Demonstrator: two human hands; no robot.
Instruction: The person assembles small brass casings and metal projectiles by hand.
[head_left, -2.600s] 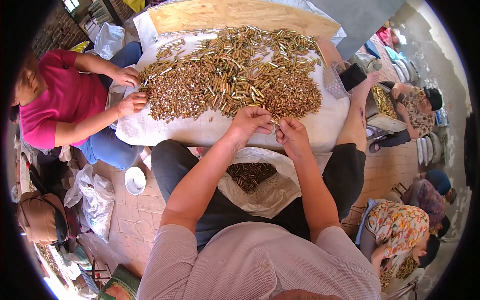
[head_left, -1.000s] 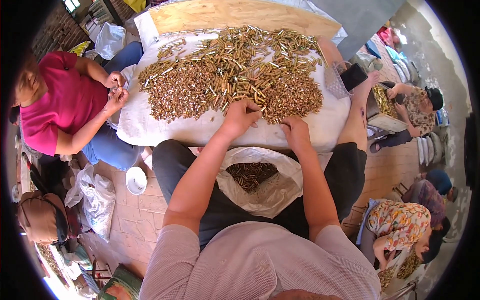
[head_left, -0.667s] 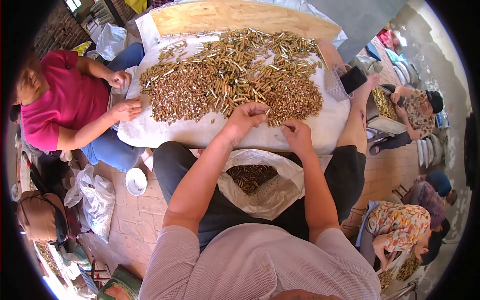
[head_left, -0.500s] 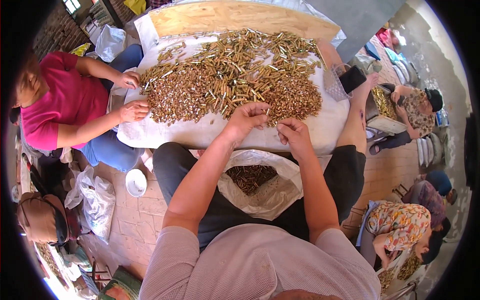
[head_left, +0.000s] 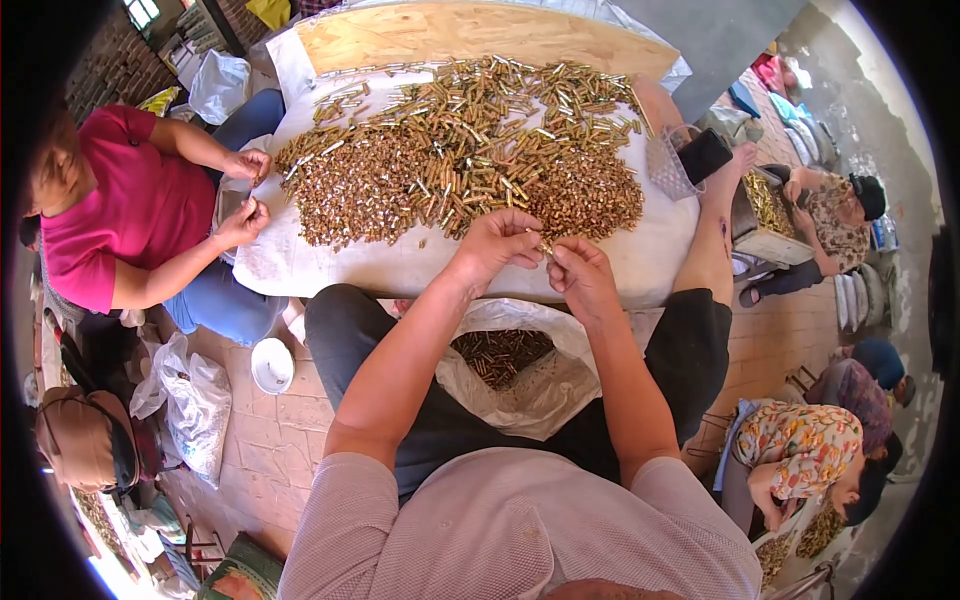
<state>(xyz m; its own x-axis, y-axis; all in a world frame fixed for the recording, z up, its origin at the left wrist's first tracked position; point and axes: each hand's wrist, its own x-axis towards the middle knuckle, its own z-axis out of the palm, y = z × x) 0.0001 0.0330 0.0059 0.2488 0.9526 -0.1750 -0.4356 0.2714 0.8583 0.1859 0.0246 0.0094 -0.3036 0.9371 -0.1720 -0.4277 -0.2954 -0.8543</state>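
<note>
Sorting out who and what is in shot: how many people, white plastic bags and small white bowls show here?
People, wearer included: 5 (pink-shirted co-worker, three at right)
White plastic bags: 3 (lap bag, one on the floor, one up top)
Small white bowls: 1
Total: 9

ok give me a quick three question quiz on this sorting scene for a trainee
1. True or false: both hands, left hand and right hand, meet at the near edge of the pile of brass pieces.
2. What sits in the person's lap? A) white plastic bag B) metal bucket C) wooden crate
3. What colour top does the co-worker at the left wear?

Key: 1 true. 2 A, the white plastic bag holds dark pieces. 3 pink top.
</note>
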